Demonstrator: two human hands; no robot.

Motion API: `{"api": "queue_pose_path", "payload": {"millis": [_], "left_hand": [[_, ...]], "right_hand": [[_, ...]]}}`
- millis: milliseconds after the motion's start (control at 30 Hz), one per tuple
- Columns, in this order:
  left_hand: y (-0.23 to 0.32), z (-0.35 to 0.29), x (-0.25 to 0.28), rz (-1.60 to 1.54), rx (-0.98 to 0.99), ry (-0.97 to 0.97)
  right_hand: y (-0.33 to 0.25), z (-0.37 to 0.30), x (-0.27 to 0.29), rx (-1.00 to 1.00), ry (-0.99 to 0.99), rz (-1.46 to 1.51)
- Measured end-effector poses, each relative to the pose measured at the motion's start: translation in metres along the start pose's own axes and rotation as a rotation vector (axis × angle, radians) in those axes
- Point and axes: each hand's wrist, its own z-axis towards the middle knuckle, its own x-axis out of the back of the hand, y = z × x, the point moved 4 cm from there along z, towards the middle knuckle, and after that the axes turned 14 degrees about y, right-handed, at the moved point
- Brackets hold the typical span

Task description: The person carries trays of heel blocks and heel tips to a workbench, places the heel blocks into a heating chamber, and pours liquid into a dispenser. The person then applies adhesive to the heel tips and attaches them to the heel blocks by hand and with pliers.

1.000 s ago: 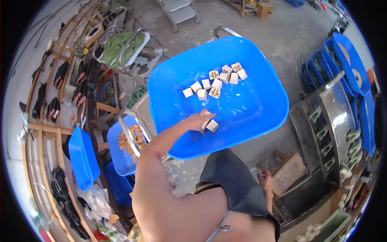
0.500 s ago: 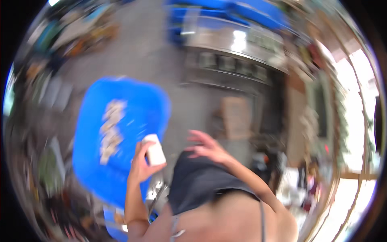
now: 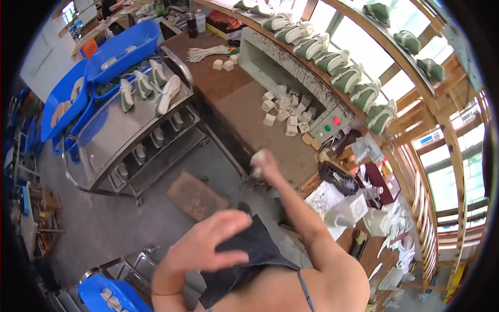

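A person in a dark apron point(image 3: 262, 244) reaches to the front edge of a brown workbench point(image 3: 228, 112), the right hand point(image 3: 269, 167) closed around a white block point(image 3: 258, 158); whether a second block sits in that grip cannot be told. The left hand point(image 3: 208, 242), bare and holding nothing, is raised in front of the apron, thumb apart from the fingers. Farther back on the bench, a loose heap of white blocks point(image 3: 291, 122) lies against a grey-green metal box point(image 3: 252, 57) fitted with a red button point(image 3: 337, 121) and a green button point(image 3: 327, 128). Three more blocks point(image 3: 228, 65) stand near a bundle of white sticks point(image 3: 208, 54). Green-and-white shoes point(image 3: 329, 61) line a shelf above, and others rest on a metal cart point(image 3: 112, 143) at left. At lower left, a blue tub point(image 3: 130, 299) holds pale pieces point(image 3: 113, 301).
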Motion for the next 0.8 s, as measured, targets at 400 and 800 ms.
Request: {"api": "queue_pose_path", "payload": {"millis": [400, 800], "left_hand": [[0.067, 0.128, -0.001, 0.815, -0.248, 0.693], [0.205, -0.497, 0.016, 1.449, 1.428, 1.544]], "right_hand": [[-0.037, 0.287, 0.131, 0.962, 0.472, -1.121], [0.028, -0.356, -0.18, -0.041, -1.569, -0.346]]}}
